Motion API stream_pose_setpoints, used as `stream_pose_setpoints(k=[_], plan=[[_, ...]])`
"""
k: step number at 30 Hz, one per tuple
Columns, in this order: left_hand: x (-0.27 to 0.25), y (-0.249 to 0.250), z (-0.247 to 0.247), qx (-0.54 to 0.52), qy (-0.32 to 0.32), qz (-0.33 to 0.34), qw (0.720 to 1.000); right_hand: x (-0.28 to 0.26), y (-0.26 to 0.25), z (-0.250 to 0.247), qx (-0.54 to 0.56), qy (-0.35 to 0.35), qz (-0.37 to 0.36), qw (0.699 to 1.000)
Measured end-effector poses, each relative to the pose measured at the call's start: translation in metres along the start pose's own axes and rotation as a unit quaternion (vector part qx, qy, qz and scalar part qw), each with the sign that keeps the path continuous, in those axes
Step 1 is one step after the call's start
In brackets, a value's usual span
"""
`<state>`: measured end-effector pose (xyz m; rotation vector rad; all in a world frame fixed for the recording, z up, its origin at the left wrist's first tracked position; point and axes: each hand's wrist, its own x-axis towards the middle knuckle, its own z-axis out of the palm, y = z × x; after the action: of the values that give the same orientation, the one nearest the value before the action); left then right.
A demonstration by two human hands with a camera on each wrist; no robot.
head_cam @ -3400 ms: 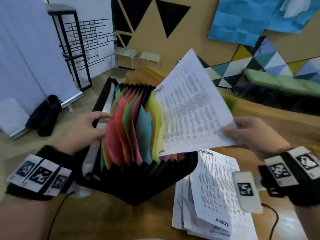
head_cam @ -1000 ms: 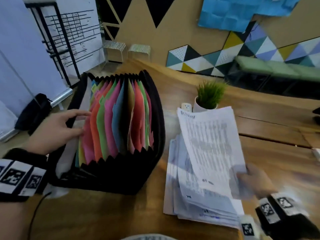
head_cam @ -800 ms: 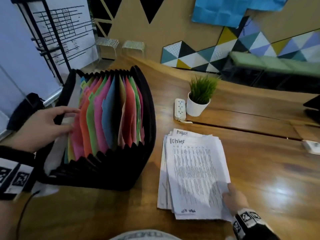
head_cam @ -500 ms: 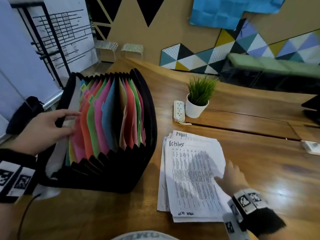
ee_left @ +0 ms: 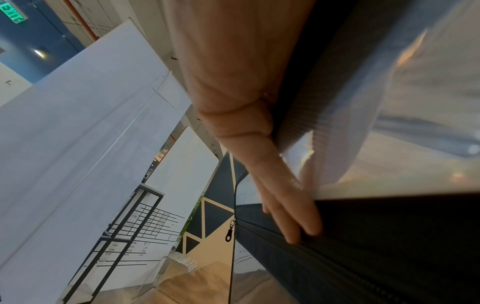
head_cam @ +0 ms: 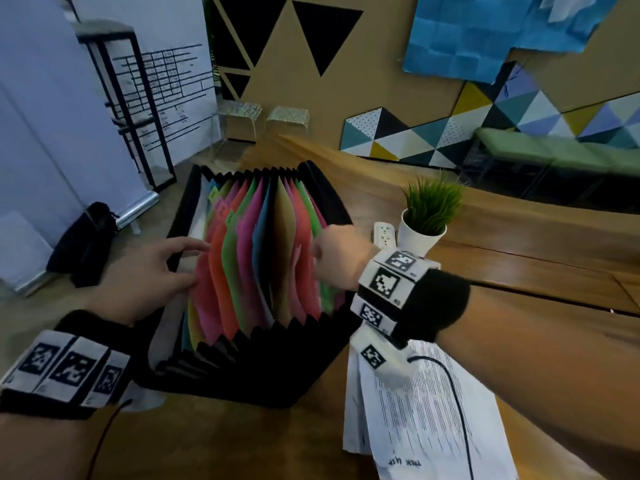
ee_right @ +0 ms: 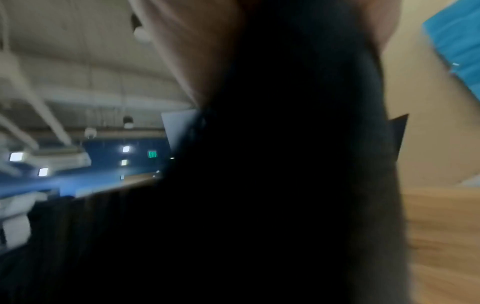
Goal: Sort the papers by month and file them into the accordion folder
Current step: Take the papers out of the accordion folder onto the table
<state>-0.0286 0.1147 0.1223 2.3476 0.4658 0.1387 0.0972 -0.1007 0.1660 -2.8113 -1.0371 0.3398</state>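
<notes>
- Black on the outside with coloured dividers inside, the accordion folder [head_cam: 242, 362] stands fanned open on the wooden worktop [head_cam: 540, 271], its pockets facing up.
- The dividers run in yellow, pink, orange, green and blue; small tabs stick up near the far left end.
- The left hand [head_cam: 145, 275] rests at the folder's left end, its fingers [head_cam: 188, 245] straight and loosely spread, touching the pale front panel and the first dividers; in the left wrist view those fingers [ee_left: 291, 207] lie flat along the folder's black edge beside a zip.
- The right hand [head_cam: 341, 259] is over the right-hand pockets, its back to the camera; its fingers are hidden among the red and pink dividers, so whether they pinch anything cannot be told. The right wrist view is dark and blurred.
- The stack of papers [head_cam: 426, 420] lies flat on the worktop just right of the folder, under the right forearm, printed side up.
- Behind the right wrist stand a small potted plant [head_cam: 427, 216] and a white power strip [head_cam: 384, 233], side by side.
</notes>
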Motion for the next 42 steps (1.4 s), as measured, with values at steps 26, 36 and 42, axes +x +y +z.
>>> stream_pose_setpoints(k=[26, 36, 42], plan=[[-0.004, -0.004, -0.001, -0.017, 0.006, -0.005, 1.0, -0.105, 0.192, 0.025, 0.357, 0.093, 0.295, 0.882], [0.0, 0.008, 0.003, -0.043, -0.006, 0.013, 0.999, -0.153, 0.237, 0.188, 0.219, -0.101, 0.474, 0.847], [-0.003, 0.013, 0.003, -0.041, -0.006, -0.004, 0.999, -0.126, 0.186, 0.116, 0.106, -0.004, 0.39, 0.915]])
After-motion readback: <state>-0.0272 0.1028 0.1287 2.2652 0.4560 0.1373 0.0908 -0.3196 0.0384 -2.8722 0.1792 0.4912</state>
